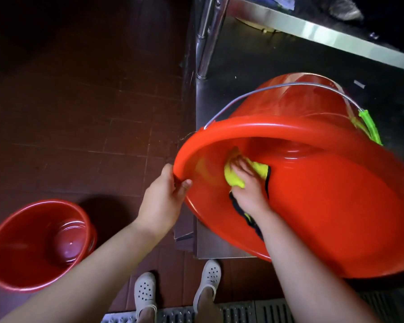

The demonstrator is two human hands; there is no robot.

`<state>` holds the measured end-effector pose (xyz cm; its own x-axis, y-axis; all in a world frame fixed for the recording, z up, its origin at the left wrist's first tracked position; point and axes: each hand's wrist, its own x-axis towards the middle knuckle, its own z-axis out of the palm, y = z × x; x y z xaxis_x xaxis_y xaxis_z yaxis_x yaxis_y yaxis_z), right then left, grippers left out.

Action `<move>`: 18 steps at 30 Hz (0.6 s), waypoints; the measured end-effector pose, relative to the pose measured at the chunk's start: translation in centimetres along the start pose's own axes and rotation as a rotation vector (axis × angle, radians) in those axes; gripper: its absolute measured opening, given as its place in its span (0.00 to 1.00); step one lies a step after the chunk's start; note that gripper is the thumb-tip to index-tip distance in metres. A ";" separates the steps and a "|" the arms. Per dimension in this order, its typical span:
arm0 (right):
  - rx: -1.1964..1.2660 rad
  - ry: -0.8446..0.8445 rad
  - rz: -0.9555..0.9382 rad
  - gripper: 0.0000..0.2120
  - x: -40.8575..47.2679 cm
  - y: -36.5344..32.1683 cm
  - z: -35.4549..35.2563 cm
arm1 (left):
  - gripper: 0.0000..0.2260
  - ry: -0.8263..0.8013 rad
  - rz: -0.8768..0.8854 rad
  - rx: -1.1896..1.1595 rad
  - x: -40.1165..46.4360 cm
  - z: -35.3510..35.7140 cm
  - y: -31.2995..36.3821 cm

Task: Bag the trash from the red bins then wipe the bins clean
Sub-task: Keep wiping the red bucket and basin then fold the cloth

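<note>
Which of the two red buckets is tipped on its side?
The big bucket on the metal shelf, the one being wiped with a yellow cloth. The smaller bucket stands upright on the floor.

tilted red bin (336, 206) cut off at right edge, right hand (247, 185) fingertips motion-blurred, yellow cloth (233, 178) partly hidden

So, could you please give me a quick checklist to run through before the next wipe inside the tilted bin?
1. Left hand grips the rim of the tilted bin: ok.
2. Right hand presses the cloth to the inner wall: ok.
3. Bin rests on the steel shelf: ok, though it overhangs the edge.
4. No trash visible inside: ok; the far bottom is partly hidden.
5. Wall already clean: cannot tell, blurred.
6. Second bin on the floor looks empty: ok.
</note>
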<state>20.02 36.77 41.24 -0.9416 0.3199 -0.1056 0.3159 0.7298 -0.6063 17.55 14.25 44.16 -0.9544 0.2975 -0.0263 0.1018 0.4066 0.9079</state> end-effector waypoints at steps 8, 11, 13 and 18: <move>-0.465 0.075 0.135 0.28 2.8 1.3 -3.6 | 0.14 0.067 0.101 0.245 -0.1 -3.2 3.5; -0.662 0.062 0.133 0.25 1.3 -0.1 -4.5 | 0.13 0.105 0.161 0.301 0.1 -4.9 6.5; -0.677 0.050 0.117 0.24 0.5 -1.1 -5.1 | 0.12 0.138 0.220 0.320 0.4 -5.8 9.2; -0.699 0.051 0.070 0.20 -0.6 -3.3 -8.2 | 0.14 0.162 0.338 0.287 0.6 -6.6 15.4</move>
<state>20.54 39.08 49.76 -0.9151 0.3955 -0.0783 0.3925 0.9183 0.0509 16.65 15.02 60.89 -0.8836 0.3251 0.3371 0.4660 0.5392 0.7015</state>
